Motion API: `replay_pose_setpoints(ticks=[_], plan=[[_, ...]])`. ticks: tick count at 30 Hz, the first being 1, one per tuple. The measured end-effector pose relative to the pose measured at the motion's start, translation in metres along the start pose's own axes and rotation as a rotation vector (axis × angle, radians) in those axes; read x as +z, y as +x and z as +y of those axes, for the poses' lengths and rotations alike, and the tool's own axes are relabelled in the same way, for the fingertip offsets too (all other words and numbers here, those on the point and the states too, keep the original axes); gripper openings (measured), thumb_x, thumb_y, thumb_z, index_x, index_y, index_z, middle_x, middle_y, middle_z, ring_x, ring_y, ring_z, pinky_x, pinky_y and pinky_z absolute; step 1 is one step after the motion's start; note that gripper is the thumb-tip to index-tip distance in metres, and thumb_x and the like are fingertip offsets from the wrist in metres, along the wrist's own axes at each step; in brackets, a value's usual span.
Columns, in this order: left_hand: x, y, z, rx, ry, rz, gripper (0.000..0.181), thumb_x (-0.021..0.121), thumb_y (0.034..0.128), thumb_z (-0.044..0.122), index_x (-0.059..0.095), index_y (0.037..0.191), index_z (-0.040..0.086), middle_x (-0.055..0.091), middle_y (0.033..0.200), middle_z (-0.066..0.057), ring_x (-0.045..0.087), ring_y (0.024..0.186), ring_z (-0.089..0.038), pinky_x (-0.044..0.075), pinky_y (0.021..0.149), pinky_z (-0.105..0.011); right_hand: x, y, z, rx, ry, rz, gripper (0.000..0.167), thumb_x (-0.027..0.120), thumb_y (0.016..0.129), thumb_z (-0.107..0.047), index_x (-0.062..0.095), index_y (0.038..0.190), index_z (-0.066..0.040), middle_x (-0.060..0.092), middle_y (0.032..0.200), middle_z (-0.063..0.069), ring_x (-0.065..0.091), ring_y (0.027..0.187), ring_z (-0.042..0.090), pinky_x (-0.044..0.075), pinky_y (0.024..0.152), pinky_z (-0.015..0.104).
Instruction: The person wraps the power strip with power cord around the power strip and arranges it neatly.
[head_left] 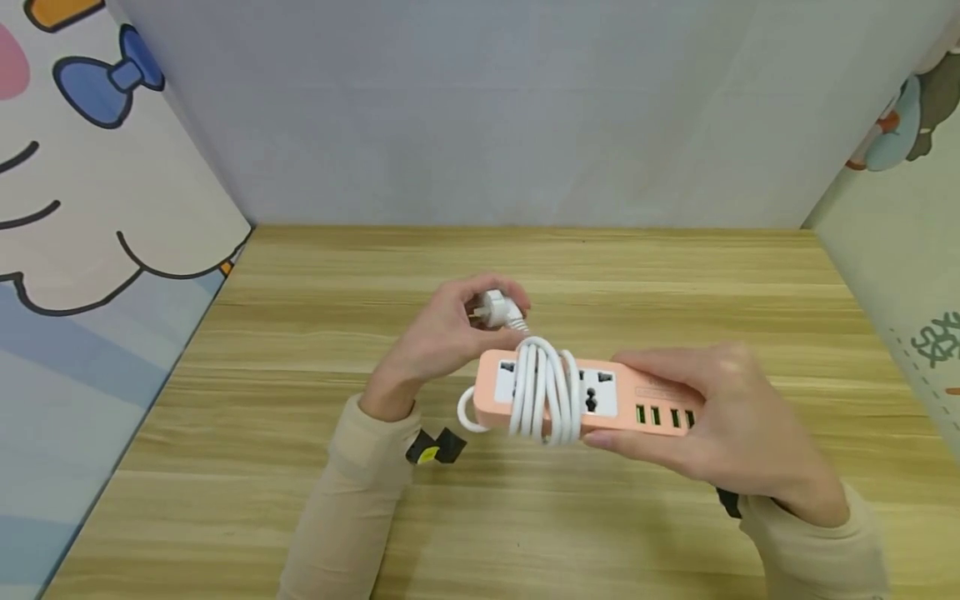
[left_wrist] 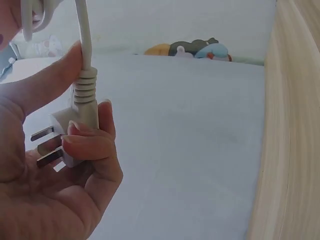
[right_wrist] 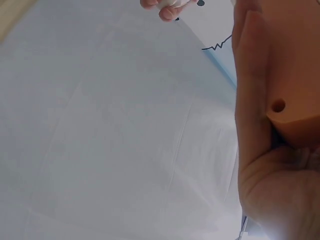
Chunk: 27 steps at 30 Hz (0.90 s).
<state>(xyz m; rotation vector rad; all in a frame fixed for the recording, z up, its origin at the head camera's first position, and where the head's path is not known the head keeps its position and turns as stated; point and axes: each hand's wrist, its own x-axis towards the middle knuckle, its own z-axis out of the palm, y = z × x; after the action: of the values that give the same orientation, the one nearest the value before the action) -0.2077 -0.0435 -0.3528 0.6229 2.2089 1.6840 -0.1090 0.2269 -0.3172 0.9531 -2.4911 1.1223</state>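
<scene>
A peach-coloured power strip with white sockets and several USB ports is held above the table. Its right end is gripped by the right hand, thumb along one long side and fingers along the other. White cord is wound in several turns round the strip's left half, with a small loop hanging at the left end. Fingers of the left hand curl round the white plug, whose metal prongs point toward the palm. In the right wrist view the strip's orange underside shows against the palm.
Below the hands lies a wood-grain table. A pale wall rises behind it, with cartoon-printed panels at the left and right. Black straps with a device sit near both wrists.
</scene>
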Motion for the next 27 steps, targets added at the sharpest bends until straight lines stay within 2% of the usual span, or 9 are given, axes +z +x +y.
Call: replay_pose_setpoints(ticks=[5,9,12,19,24,27], plan=[[0.003,-0.001,0.001,0.058,-0.039,0.024,0.036,0.083,0.0832,0.007,0.065,0.114,0.008,0.061,0.096,-0.009,0.057,0.076,-0.018,0.049,0.069,-0.027,0.004,-0.001,0.003,-0.022,-0.037,-0.023,0.044,0.094,0.070,-0.031,0.075,0.109,-0.023,0.067,0.079,-0.018,0.050,0.058,-0.007,0.040,0.053,0.011],[0.005,-0.001,0.001,0.116,-0.035,0.045,0.043,0.087,0.0791,0.006,0.065,0.117,0.007,0.064,0.102,-0.008,0.060,0.078,-0.019,0.052,0.071,-0.026,0.009,0.000,0.003,-0.047,-0.054,-0.055,0.041,0.092,0.072,-0.035,0.074,0.107,-0.024,0.065,0.078,-0.020,0.048,0.058,-0.009,0.040,0.053,0.010],[0.006,-0.002,0.001,0.139,-0.021,0.049,0.045,0.087,0.0782,0.006,0.066,0.118,0.007,0.065,0.107,-0.008,0.063,0.081,-0.020,0.055,0.075,-0.028,0.012,0.000,0.004,-0.068,-0.060,-0.064,0.039,0.091,0.074,-0.040,0.074,0.105,-0.023,0.065,0.077,-0.019,0.048,0.057,-0.011,0.040,0.051,0.009],[0.009,-0.004,0.006,0.125,-0.025,0.055,0.036,0.082,0.0843,0.005,0.069,0.117,0.009,0.067,0.110,-0.009,0.072,0.087,-0.021,0.061,0.078,-0.034,0.021,-0.002,0.004,-0.116,-0.103,-0.087,0.040,0.087,0.076,-0.050,0.075,0.102,-0.021,0.066,0.078,-0.016,0.050,0.060,-0.008,0.041,0.055,0.009],[0.013,-0.008,0.010,0.158,0.019,0.068,0.036,0.083,0.0834,0.005,0.070,0.116,0.009,0.067,0.107,-0.009,0.071,0.084,-0.019,0.061,0.077,-0.033,0.024,-0.003,0.005,-0.121,-0.143,-0.090,0.042,0.087,0.075,-0.051,0.076,0.102,-0.020,0.066,0.078,-0.016,0.051,0.062,-0.007,0.041,0.056,0.010],[0.015,-0.013,0.015,0.220,0.093,0.080,0.036,0.084,0.0821,0.006,0.071,0.115,0.010,0.067,0.107,-0.006,0.067,0.083,-0.015,0.060,0.074,-0.031,0.026,-0.002,0.005,-0.122,-0.152,-0.104,0.039,0.087,0.076,-0.051,0.075,0.100,-0.022,0.064,0.076,-0.017,0.049,0.060,-0.008,0.040,0.054,0.009]])
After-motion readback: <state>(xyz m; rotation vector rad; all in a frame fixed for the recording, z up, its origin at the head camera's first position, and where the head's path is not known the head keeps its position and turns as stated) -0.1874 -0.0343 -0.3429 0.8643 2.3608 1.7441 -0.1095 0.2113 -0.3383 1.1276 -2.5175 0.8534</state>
